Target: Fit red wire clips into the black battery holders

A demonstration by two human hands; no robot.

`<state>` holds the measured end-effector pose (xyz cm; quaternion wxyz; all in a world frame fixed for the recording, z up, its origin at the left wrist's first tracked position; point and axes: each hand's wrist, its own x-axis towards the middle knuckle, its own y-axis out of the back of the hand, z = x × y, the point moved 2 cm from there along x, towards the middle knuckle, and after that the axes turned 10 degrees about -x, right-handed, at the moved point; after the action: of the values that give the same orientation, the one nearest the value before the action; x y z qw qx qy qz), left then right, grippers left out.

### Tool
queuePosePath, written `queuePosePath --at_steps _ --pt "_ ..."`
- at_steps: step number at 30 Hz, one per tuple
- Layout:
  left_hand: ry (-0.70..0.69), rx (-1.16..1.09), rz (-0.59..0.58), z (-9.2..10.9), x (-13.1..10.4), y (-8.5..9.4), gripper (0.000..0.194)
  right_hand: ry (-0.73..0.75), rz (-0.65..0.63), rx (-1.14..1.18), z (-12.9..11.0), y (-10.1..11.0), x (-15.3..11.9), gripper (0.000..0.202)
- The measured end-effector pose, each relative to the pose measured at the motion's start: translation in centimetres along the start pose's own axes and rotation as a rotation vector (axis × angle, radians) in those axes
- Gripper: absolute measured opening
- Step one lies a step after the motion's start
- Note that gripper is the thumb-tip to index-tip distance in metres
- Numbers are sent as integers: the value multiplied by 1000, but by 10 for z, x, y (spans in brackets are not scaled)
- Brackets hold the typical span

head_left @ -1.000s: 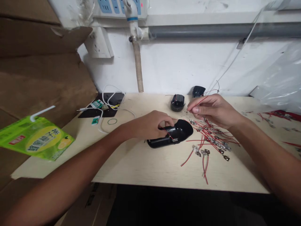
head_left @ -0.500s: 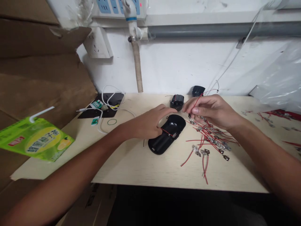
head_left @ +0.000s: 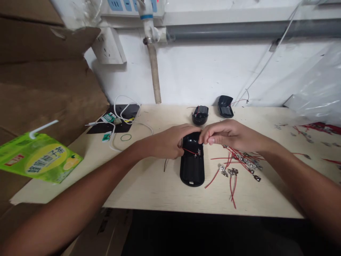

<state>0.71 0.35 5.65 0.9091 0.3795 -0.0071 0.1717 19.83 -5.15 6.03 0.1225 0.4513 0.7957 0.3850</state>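
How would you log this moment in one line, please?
Left hand: gripping black housing | Right hand: pinching red wire | Right of housing: red-wired metal contacts

three black casings (head_left: 192,170), one carton (head_left: 42,156), one straw (head_left: 44,128)

This looks like a small workshop corner with a plain wooden table (head_left: 149,185). On the table, toward its right side, lie loose red wires with metal tabs (head_left: 245,160); two black plastic housings (head_left: 200,115) (head_left: 226,106) stand along its back edge. Above the table, a grey pipe (head_left: 226,31) and a power strip (head_left: 125,8) run along the wall.
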Motion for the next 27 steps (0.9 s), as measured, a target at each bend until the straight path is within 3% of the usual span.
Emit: queuePosePath --at_steps 3,10,16,20,27 --pt "63 -33 19 0 0 1 59 62 33 33 -4 1 0 16" --pt "74 3 58 -3 0 0 45 128 250 88 -15 -2 -1 9" --pt "42 59 76 -6 0 -5 42 90 100 105 -17 -14 0 11" --pt "-6 105 66 -8 1 -10 24 76 71 83 -16 -21 1 15" --pt "81 222 101 -7 2 -19 12 228 62 -14 -25 -29 3 15"
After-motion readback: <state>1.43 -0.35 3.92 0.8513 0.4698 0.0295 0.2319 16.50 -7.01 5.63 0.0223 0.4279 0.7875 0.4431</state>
